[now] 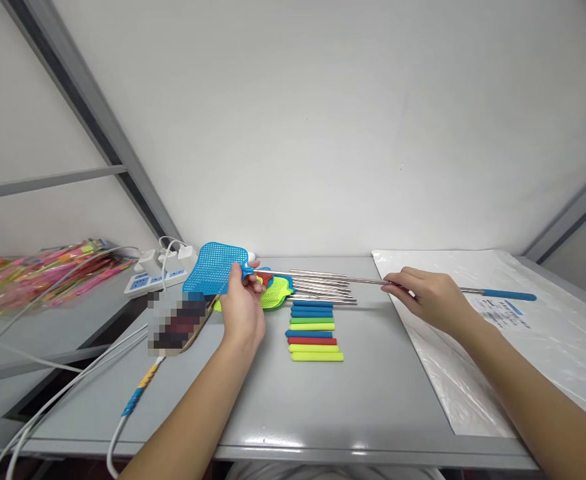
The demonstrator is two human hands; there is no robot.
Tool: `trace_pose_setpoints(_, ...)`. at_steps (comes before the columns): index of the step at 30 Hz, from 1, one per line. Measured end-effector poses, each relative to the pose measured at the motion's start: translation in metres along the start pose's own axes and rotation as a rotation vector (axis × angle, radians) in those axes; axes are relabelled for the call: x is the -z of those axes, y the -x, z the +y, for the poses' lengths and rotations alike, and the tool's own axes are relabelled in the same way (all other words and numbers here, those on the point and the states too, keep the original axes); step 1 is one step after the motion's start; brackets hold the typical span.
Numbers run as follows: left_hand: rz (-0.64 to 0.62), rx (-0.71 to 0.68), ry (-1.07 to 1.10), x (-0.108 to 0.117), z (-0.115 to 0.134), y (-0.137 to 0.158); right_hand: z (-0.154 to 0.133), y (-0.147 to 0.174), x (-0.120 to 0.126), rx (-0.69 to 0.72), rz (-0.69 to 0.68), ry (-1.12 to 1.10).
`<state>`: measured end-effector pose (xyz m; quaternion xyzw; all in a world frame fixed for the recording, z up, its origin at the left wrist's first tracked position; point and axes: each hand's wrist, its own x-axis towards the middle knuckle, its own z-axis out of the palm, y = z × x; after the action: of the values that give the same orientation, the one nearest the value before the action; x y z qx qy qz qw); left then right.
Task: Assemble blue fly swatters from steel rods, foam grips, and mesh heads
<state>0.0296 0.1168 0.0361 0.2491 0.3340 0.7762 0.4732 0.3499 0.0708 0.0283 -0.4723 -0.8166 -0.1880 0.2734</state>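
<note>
- L hand (pixel 243 303): fingers closed round the neck of the blue fly swatter (pixel 215 270), thumb on top; prob. held there b/c that's where flat head meets thin rod, so the head can't flop.
- R hand (pixel 433 297): fingers pinched in a small ring on the steel rod (pixel 365 281), well apart from L hand; a hold at two spots prob. keeps the long thing straight.
- Blue handle (pixel 510 295) sticks out past R hand, w/ no fingers on it, over the white plastic bag (pixel 433 373).
- Swatter goes side to side above the worktop (pixel 373 400), maybe b/c it's too long to fit any other way.
- Spare rods (pixel 323 288) lie in a bunch, all pointing the same way, prob. so they're easy to grab.
- Loose grips, e.g. the red grip (pixel 313 341), sit in a col. in front of the rods; blue, green, yellow & red, w/ ends nearly in line, maybe so each can be seen.
- Yellow-green swatter head (pixel 277 293) is just beside L hand, w/ a bit of red head (pixel 265 275) behind; can't tell how many are there.
- Phone (pixel 180 327) & power strip (pixel 145 283) are off to the left, prob. to be out of the way.
</note>
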Motion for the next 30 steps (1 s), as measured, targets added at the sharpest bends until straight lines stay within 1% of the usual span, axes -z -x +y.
trace_pose_setpoints(5, -0.011, 0.011, -0.054, 0.004, -0.005, -0.003, -0.003, 0.003, -0.002, 0.032, -0.004, 0.023)
trace_pose_setpoints(8, -0.023, 0.027, -0.089, 0.004, -0.011, 0.002, -0.005, 0.004, -0.001, 0.039, 0.011, 0.068)
trace_pose_setpoints(11, -0.075, 0.059, -0.13, 0.001, -0.019, 0.019, -0.015, 0.003, -0.002, 0.047, 0.008, 0.093)
trace_pose_setpoints(15, -0.226, 0.138, -0.207, -0.007, -0.03, 0.052, -0.039, 0.0, -0.007, 0.058, -0.032, 0.055)
trace_pose_setpoints(17, -0.245, 0.144, -0.222, -0.009, -0.033, 0.06, -0.049, -0.002, -0.011, 0.047, -0.035, 0.044)
trace_pose_setpoints(21, -0.253, 0.153, -0.234, -0.008, -0.033, 0.057, -0.054, -0.003, -0.015, 0.011, -0.055, 0.04)
trace_pose_setpoints(25, -0.264, 0.145, -0.268, -0.007, -0.027, 0.047, -0.049, -0.005, -0.016, -0.031, -0.133, -0.028)
trace_pose_setpoints(27, -0.255, 0.145, -0.264, -0.007, -0.023, 0.044, -0.048, -0.005, -0.016, -0.035, -0.156, -0.066)
trace_pose_setpoints(30, -0.225, 0.137, -0.224, -0.007, -0.021, 0.041, -0.048, -0.005, -0.015, -0.028, -0.155, -0.077)
